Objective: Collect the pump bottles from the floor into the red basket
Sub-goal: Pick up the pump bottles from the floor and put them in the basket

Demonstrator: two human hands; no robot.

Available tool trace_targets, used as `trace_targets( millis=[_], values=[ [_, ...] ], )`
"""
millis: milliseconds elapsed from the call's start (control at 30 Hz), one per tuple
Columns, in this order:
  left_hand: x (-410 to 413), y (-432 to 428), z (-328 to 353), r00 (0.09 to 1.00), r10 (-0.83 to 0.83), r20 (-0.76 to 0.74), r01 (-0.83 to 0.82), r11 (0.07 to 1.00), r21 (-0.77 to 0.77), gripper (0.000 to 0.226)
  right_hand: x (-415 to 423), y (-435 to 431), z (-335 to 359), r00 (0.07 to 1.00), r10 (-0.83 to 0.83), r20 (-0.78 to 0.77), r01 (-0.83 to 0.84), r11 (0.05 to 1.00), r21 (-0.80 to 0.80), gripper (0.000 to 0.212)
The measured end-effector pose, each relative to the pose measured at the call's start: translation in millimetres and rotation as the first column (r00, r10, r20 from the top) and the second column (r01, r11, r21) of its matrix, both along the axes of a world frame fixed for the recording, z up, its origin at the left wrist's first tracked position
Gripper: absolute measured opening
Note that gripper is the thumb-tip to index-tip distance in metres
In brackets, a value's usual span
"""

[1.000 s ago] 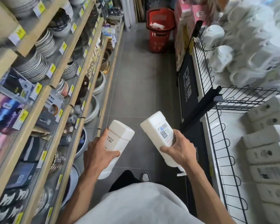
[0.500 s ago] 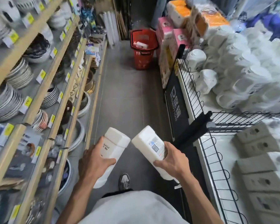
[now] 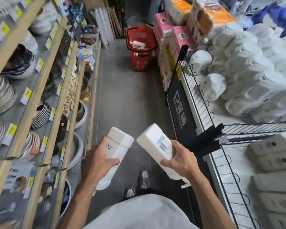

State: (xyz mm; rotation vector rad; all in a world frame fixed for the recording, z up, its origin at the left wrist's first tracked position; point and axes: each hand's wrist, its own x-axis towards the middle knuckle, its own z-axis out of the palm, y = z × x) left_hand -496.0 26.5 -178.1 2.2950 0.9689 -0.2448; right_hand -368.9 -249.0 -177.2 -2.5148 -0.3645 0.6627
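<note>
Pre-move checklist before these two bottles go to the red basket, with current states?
1. Left hand grips left bottle: ok.
2. Right hand grips right bottle: ok.
3. Floor between the feet and the red basket free of obstacles: ok.
4. Red basket within arm's reach: not ok, it stands far down the aisle.
5. Room in the basket: ok, only one white item shows inside.
6. Pump heads intact: cannot tell, both point down and are mostly hidden.

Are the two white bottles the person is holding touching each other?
Apart. The head view shows grey floor between the left bottle and the right bottle.
</note>
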Motion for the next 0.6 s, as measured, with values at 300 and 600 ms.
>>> trace_targets(
  millis=[300, 600],
  values=[
    [69.0, 25.2, 8.3, 1.0, -0.009, -0.03, 0.011, 0.998, 0.061, 0.105, 81.4, 31.4, -2.6, 0.999, 0.031, -0.023, -0.031, 0.999, 0.015, 0.073],
    [116.1, 51.7, 8.8, 0.999, 0.053, -0.011, -0.053, 0.998, 0.031, 0.102, 136.6, 57.9, -2.4, 0.998, 0.061, -0.015, -0.061, 0.998, -0.006, 0.067]
  ],
)
